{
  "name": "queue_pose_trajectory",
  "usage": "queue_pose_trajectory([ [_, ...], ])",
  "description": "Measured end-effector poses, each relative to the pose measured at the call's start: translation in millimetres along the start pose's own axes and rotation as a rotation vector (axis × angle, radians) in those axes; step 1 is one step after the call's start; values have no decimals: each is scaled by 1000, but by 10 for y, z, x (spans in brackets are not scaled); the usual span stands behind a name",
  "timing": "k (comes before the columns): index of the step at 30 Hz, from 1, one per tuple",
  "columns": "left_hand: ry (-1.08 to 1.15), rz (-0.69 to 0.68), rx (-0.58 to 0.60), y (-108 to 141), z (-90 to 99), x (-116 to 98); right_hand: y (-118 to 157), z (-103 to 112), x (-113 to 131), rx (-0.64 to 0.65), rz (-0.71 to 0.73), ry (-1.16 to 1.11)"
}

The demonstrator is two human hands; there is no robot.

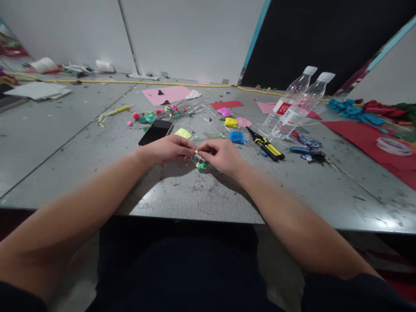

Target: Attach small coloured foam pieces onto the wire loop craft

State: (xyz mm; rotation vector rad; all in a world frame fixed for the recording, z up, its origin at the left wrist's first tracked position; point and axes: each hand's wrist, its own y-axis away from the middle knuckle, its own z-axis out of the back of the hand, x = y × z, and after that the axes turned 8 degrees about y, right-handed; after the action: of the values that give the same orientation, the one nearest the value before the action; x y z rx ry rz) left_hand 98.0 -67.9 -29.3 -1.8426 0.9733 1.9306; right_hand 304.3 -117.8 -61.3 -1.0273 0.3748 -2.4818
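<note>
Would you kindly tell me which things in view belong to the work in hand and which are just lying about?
In use: small green-and-yellow piece, between left hand and right hand; perhaps the nearby pale yellow item.

Lying about, it seems: phone, yellow-handled cutters, two clear bottles, red sheet.

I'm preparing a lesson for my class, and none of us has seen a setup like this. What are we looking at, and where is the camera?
There is no machine here: a person works with two bare hands. The single picture comes from a camera worn on the head, looking forward and down, so the forearms reach in from below. The left hand and right hand meet at the fingertips, pinching a small piece with yellow and green bits; its finer details are too small to tell. On the grey table lie a dark phone, yellow-and-black pliers and a blue packet. Two clear bottles stand towards the right.
</note>
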Motion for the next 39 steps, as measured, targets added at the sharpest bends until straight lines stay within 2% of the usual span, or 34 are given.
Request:
queue_pose_trajectory([
  [7,61,22,-39,-2,-36,5,6,-9,-7,9,-29,-15],
  [14,49,18,-133,-38,30,-8,-24,65,-87,67,-111,62],
  [20,11,-2,-88,-51,60,8,-47,65,-116,91,-139,108],
  [27,-94,-19,-41,-36,61,-6,-40,62,-95,126,-176,54],
  [39,-101,-66,11,-33,90,-6,-31,74,-41,127,-172,13],
])
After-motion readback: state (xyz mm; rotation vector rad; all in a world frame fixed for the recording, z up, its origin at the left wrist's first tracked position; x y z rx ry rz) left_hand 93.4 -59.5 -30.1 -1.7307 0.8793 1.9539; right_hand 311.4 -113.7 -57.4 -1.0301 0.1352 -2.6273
